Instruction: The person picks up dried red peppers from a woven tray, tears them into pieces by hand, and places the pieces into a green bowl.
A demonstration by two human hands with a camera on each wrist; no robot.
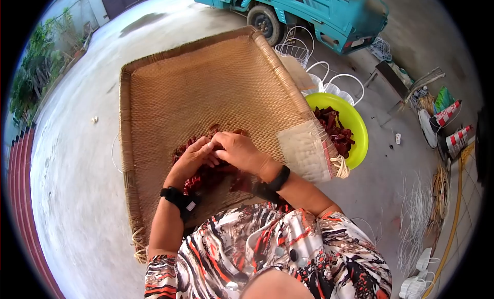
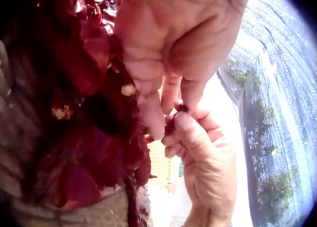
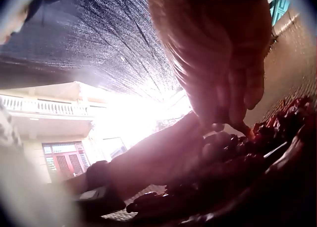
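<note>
In the head view my left hand (image 1: 194,159) and right hand (image 1: 237,149) meet over a heap of dried red peppers (image 1: 193,185) in a large woven tray (image 1: 200,93). The left wrist view shows a small dark red piece of dried pepper (image 2: 171,125) pinched between the fingertips of both hands. Wrinkled, glossy peppers (image 2: 84,162) lie close beside the left fingers, with pale seeds on some. From the right wrist view, my right hand (image 3: 218,63) points down, its fingertips right by the left hand's, just over the heap (image 3: 237,162).
A yellow-green basin (image 1: 363,127) with more dried peppers (image 1: 337,132) stands beyond the tray's right edge. White wire baskets (image 1: 339,93) sit behind it, near a teal cargo vehicle (image 1: 319,16). A pale patch (image 1: 303,150) covers the tray's right corner. Striped cones (image 1: 458,139) stand far right.
</note>
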